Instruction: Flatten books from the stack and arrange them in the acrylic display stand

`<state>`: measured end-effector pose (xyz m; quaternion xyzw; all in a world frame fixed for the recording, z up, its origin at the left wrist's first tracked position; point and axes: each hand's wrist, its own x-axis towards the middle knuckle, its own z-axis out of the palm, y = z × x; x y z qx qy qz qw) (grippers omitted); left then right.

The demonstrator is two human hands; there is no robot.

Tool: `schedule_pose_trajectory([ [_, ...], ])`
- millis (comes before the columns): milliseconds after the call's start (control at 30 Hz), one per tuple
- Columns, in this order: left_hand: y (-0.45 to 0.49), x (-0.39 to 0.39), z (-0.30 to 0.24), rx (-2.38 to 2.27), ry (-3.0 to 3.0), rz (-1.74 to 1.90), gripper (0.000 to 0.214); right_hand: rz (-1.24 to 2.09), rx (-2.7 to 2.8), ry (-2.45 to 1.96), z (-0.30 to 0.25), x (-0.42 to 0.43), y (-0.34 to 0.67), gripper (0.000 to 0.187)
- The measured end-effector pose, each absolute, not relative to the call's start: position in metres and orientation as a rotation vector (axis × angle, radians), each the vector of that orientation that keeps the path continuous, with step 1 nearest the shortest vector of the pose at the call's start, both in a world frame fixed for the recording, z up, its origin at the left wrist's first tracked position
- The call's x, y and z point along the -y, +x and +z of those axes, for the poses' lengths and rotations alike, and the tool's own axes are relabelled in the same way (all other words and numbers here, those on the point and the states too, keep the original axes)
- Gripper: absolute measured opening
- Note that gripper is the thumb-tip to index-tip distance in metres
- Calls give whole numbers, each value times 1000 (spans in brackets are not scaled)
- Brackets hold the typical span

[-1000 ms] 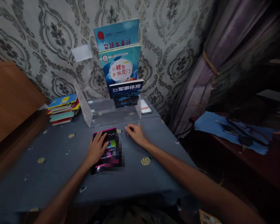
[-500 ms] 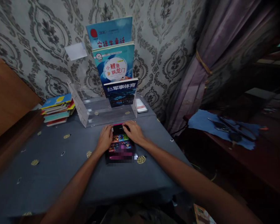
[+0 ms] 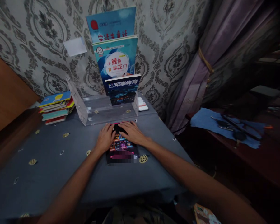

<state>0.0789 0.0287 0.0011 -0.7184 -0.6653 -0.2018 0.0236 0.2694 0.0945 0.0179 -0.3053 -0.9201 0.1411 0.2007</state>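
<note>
Left hand [image 3: 105,137], right hand [image 3: 132,133] (palms down) on dark book [image 3: 121,145]

Home room, seemingly: damask wallpaper [image 3: 175,59] far, tied-back mauve curtain [image 3: 189,95] right, pineapple-print cloth [image 3: 49,174] over bench [image 3: 130,183], children's books [image 3: 118,62] displayed upright.

Ahead, the clear stand [image 3: 107,115] and its upright books [image 3: 118,59] block the way; a book stack [image 3: 57,107] bars the far left. Surface [image 3: 77,146] between stack and left hand [image 3: 105,138] leaves room to pass.
</note>
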Motion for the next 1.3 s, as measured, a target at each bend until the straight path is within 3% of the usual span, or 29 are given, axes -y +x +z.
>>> schedule_pose_trajectory([
  [233,90,-22,21,2060,-2187,-299,44,352,2672,-904,24,-91,269,48],
  [500,93,-21,35,2033,-2195,-210,42,333,2658,-896,22,-94,267,46],
  [1300,77,-35,8,1804,-2404,-499,45,348,2651,-947,23,-93,268,52],
])
